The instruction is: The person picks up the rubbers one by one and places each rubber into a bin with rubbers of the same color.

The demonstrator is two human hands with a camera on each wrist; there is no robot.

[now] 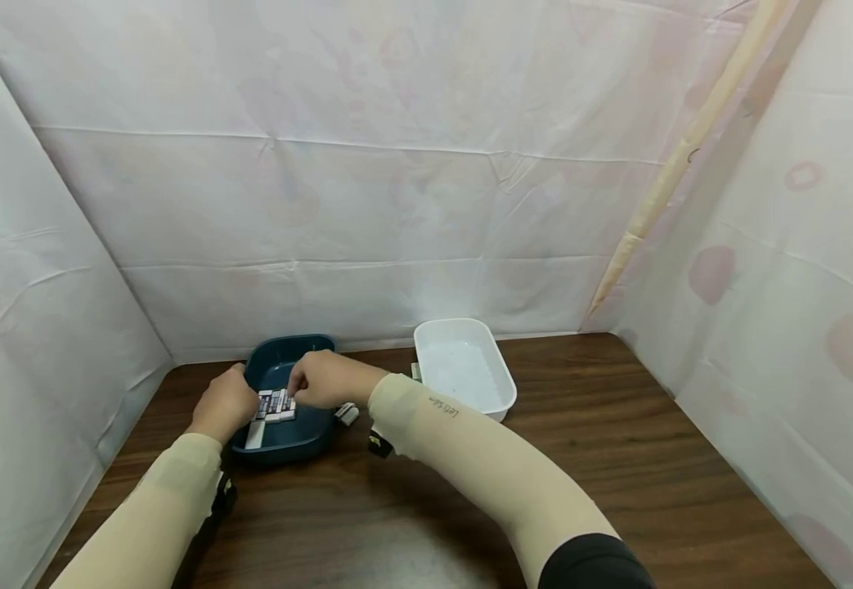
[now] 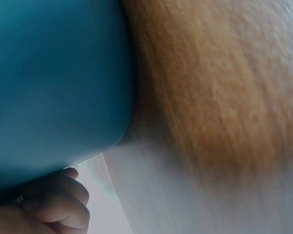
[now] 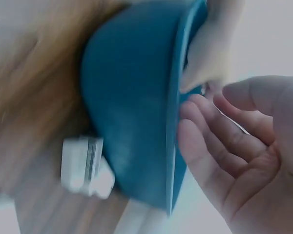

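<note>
A dark blue tray [image 1: 301, 433] sits on the wooden table at the back left, with a short row of black-and-white tiles [image 1: 276, 405] inside it. My left hand [image 1: 226, 402] is at the tray's left rim. In the left wrist view its curled fingers [image 2: 58, 204] lie against the tray's outer wall [image 2: 53, 83]. My right hand [image 1: 316, 380] reaches over the tray, its fingertips at the right end of the tile row. In the right wrist view that hand [image 3: 219, 112] has loosely bent fingers and a bare palm beside the tray's rim [image 3: 176, 97].
A white tray [image 1: 501, 391] stands just right of the blue one. A loose tile [image 1: 347, 414] lies on the table [image 1: 617, 458] between them, also visible as a pale block [image 3: 83, 165]. White sheets wall in the table on three sides.
</note>
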